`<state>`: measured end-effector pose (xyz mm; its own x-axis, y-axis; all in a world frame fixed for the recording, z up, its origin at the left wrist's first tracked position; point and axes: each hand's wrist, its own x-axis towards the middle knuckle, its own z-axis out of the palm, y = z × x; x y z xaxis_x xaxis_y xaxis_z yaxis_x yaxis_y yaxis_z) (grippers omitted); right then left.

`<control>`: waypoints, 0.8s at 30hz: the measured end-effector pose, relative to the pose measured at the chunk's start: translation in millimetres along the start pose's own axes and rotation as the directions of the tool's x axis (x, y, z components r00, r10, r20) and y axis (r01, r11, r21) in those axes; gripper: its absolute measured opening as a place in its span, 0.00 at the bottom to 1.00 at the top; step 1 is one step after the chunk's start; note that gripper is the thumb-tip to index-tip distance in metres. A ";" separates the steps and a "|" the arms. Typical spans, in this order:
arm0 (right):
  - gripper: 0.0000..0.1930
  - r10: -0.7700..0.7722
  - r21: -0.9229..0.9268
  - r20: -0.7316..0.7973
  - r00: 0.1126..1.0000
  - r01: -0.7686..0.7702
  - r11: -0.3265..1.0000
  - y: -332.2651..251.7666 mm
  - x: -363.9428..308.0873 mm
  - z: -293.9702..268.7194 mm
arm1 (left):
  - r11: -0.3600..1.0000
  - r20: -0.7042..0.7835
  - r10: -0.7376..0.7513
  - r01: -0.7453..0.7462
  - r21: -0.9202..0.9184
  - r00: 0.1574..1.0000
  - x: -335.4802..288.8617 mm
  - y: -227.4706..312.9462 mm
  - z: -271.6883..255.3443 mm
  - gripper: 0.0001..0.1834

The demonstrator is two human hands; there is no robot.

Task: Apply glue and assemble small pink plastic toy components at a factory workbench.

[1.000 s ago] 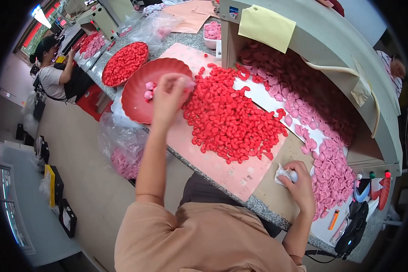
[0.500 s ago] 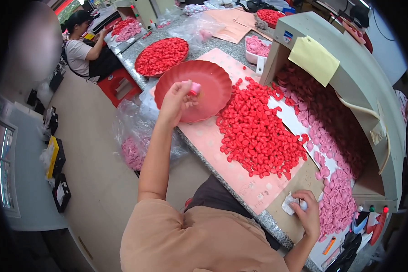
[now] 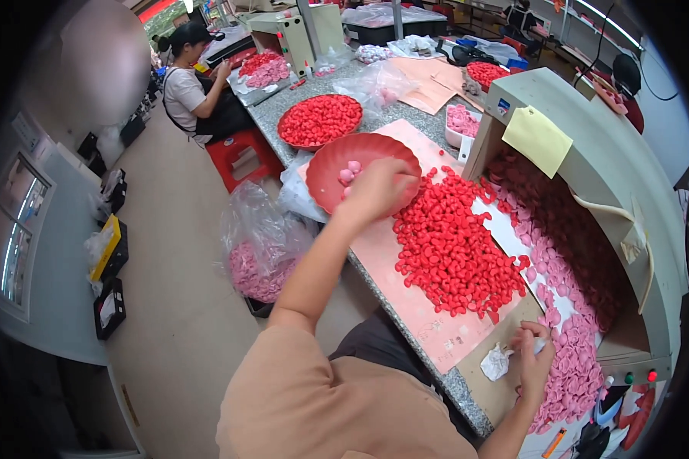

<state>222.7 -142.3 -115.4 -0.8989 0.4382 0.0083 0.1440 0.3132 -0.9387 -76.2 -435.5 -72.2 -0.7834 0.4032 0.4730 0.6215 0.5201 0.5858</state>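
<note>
My left hand [image 3: 381, 187] reaches over the right side of a red scalloped bowl [image 3: 326, 197], its fingers blurred and partly hidden. Several pink rounded pieces [image 3: 349, 174] lie in that bowl. To the hand's right, a heap of small red curved pieces [image 3: 461, 249] spreads across a pink sheet [image 3: 375, 252]. My right hand [image 3: 534, 358] is closed around a small whitish rounded thing [image 3: 540, 345], mostly covered by the fingers. Beside it a crumpled white tissue [image 3: 497, 362] rests on a brown board. Flat pink pieces [image 3: 570, 375] are piled just right of that hand.
A curved grey machine housing [image 3: 628, 176] arches over more pieces at the right. Farther back stand a bowl full of red pieces [image 3: 319, 121] and a white container [image 3: 462, 126]. A plastic bag of pink pieces [image 3: 260, 264] is left of the table; a co-worker [image 3: 199, 88] sits beyond.
My left hand, which held a pink piece over the bowl, has moved right, and pink pieces now show in the bowl. My right hand has drawn away from the tissue. The view has shifted.
</note>
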 end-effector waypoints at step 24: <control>0.14 -0.223 0.048 -0.617 0.755 0.319 0.947 22.4 13.3 -28.6 | 0.927 0.492 0.374 -0.296 -0.231 0.786 51.9 120.8 236.7 0.12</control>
<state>225.8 -105.3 -126.5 -0.4555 0.7806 0.4280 -0.1704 0.3954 -0.9026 -44.1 -173.5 -132.6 -0.3886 0.8819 0.2669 0.8099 0.1887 0.5554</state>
